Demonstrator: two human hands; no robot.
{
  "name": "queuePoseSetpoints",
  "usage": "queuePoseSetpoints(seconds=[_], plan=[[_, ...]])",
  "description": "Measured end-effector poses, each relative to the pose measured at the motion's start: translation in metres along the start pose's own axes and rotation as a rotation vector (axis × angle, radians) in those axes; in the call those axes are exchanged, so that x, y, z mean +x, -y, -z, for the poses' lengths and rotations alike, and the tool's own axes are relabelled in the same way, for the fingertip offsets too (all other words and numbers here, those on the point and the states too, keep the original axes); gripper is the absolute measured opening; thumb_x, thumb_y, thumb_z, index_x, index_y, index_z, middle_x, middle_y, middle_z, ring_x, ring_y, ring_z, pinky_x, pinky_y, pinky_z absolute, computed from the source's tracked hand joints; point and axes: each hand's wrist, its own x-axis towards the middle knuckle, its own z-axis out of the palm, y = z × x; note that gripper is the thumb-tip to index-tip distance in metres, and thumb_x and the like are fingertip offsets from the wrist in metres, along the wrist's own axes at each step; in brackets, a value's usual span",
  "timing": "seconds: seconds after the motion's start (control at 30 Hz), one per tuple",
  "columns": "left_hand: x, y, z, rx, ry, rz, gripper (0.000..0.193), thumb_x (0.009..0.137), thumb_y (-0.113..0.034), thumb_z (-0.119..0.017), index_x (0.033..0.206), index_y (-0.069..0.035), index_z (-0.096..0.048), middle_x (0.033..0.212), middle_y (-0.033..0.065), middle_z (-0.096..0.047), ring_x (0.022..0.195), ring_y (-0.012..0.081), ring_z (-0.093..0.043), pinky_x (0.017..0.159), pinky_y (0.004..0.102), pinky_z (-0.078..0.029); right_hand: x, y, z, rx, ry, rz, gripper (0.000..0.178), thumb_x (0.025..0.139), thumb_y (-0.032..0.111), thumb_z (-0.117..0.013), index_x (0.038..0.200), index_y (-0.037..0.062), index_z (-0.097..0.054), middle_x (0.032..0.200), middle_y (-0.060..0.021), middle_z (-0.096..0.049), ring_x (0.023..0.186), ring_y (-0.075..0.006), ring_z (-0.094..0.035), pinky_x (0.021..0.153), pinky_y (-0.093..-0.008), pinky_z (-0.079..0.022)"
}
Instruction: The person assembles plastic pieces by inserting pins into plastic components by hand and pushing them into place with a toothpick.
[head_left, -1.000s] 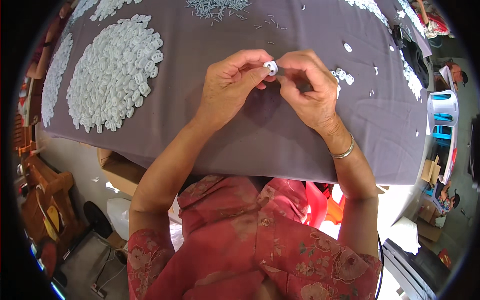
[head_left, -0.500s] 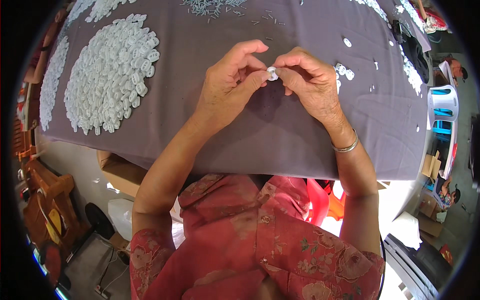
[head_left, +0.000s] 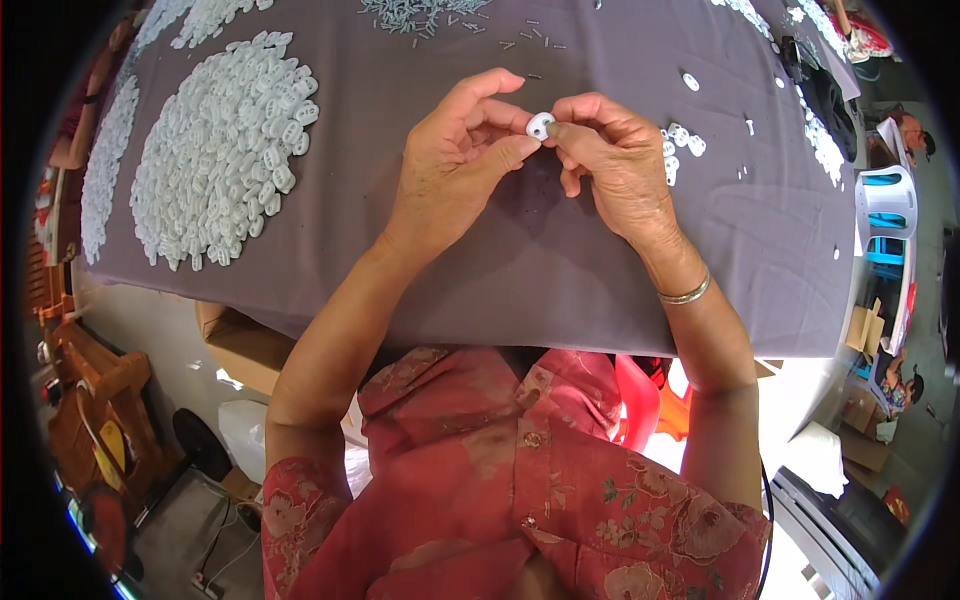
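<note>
Fingers of left hand [head_left: 445, 165] and right hand [head_left: 628, 165], pinched nearly closed, hold one small white oval two-holed plastic piece [head_left: 540, 125] between them, above grey cloth-covered table [head_left: 500, 280]. Step, judged: two-handed fingertip work. Next move calls for steady grip.

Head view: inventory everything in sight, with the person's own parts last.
held piece: one, white, at both hands' fingertips
large heap: uncounted pieces, white, table's left
small cluster: several pieces, white, right of the right hand
more pieces: uncounted, white, table's far corners
pins: uncounted, grey, table's far middle
tablecloth: one, grey-brown, under the pieces
chair: one, white, far right
cardboard box: one, brown, below table's left edge
wooden furniture: brown, count unclear, far left
other people: at least two, partly seen, far right
bracelet: one, silver, right wrist
shirt: one, red floral, worn
left hand: one, bare, pinching the piece
right hand: one, bare, fingertips at the piece
</note>
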Motion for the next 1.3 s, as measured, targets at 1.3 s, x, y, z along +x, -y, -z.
queuePoseSetpoints(seconds=[1.3], plan=[[-0.001,0.004,0.003,0.058,-0.112,0.018,0.014,0.084,-0.003,-0.061,0.097,-0.003,-0.066,0.081,-0.0003,-0.062,0.07,0.0039,-0.055,0.058,0.0199,-0.049,0.001,0.01,0.004,-0.901,0.084,0.714,0.005,0.081,0.003,-0.062,0.085,0.0024,-0.06,0.073,-0.0086,-0.056,0.063,-0.0231,-0.056,0.057,-0.0314,-0.046]])
